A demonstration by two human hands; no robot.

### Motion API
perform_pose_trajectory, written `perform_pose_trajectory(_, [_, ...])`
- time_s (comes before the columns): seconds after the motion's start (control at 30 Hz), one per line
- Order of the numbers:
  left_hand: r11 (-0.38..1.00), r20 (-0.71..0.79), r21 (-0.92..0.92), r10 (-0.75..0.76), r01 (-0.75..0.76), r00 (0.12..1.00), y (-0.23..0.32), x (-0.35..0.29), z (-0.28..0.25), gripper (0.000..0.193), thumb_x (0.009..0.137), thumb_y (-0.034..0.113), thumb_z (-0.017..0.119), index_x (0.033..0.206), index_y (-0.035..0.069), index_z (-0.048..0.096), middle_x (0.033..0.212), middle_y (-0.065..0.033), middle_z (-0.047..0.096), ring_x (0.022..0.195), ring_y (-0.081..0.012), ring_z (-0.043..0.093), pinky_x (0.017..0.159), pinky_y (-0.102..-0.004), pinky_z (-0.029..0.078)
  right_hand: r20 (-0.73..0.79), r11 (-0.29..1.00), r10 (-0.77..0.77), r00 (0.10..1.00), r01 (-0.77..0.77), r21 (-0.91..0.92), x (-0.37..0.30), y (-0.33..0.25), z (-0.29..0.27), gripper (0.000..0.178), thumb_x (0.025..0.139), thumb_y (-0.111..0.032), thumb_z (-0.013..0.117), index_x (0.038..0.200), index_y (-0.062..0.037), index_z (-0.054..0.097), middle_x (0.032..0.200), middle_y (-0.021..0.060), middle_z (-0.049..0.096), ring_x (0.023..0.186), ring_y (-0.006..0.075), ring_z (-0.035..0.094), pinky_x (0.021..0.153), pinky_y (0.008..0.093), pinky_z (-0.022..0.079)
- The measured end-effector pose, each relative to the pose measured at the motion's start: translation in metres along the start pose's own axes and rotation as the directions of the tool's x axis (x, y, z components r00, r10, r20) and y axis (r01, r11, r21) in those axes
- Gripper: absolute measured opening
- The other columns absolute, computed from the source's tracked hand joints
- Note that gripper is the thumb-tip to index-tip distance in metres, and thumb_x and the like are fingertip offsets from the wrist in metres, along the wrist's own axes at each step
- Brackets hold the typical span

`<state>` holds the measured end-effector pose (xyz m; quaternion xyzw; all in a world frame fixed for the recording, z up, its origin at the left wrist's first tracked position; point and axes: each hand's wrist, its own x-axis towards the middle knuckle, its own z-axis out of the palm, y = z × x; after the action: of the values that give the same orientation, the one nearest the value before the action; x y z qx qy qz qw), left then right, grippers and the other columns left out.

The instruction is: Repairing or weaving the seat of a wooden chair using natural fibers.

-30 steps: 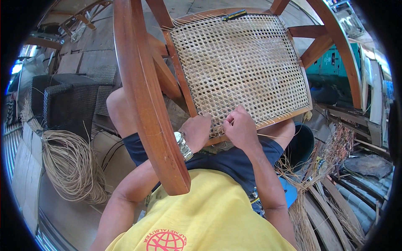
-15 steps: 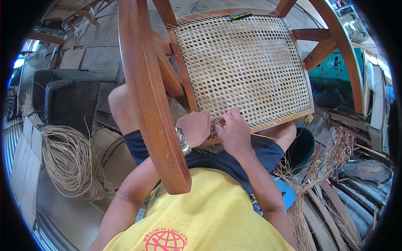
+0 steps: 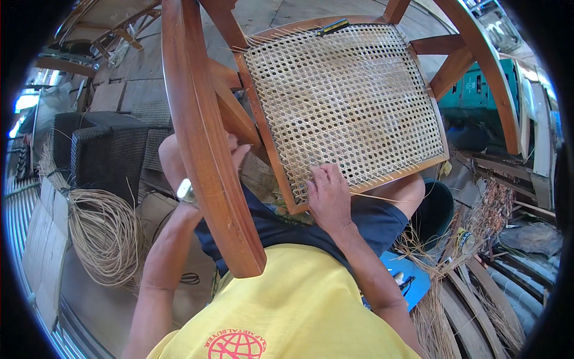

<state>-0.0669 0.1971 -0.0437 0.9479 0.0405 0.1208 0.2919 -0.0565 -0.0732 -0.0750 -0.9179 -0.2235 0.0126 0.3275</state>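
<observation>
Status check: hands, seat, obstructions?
Right hand at near edge of woven seat. Left hand partly hidden behind wooden bar, grip unclear. Black-and-yellow object on seat's far edge.

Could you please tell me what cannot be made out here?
Head view, left hand: mostly hidden behind the curved brown wooden bar; any grip is unclear.
Head view, bar's upper end: cut off by the top edge.
Head view, pale woven cane seat: partly covered by the right hand.

Cane seat (image 3: 347, 110), openwork (edges bristling); wood-framed
</observation>
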Motion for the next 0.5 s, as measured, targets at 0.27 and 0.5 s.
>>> perform_pose_trajectory(0.27, [0.982,0.118,-0.081,-0.163,0.173,0.980,0.024,-0.036,0.012,0.022,0.094,0.022,0.068,0.086,0.001,0.064,0.062,-0.0133,0.059,0.057,-0.0250,0.060,0.055,-0.0397,0.043,0.034,0.980,-0.190,0.981,0.188,0.059,0.014,0.005,0.011,0.033,0.079,-0.006,0.069,0.111,-0.0099,0.061,0.104,0.0104,0.057,0.092,0.0326,0.059,0.081,0.0442,0.047])
perform_pose_trajectory(0.5, [0.973,0.325,-0.044,-0.202,0.228,0.924,0.059,-0.025,0.027,0.017,0.096,0.020,0.062,0.094,0.004,0.065,0.080,-0.0206,0.069,0.075,-0.0386,0.068,0.067,-0.0468,0.052,-0.001,0.973,-0.149,0.989,0.147,0.177,0.014,-0.001,0.022,0.015,0.086,-0.003,0.062,0.100,-0.0070,0.058,0.092,0.0127,0.058,0.090,0.0334,0.059,0.075,0.0442,0.045])
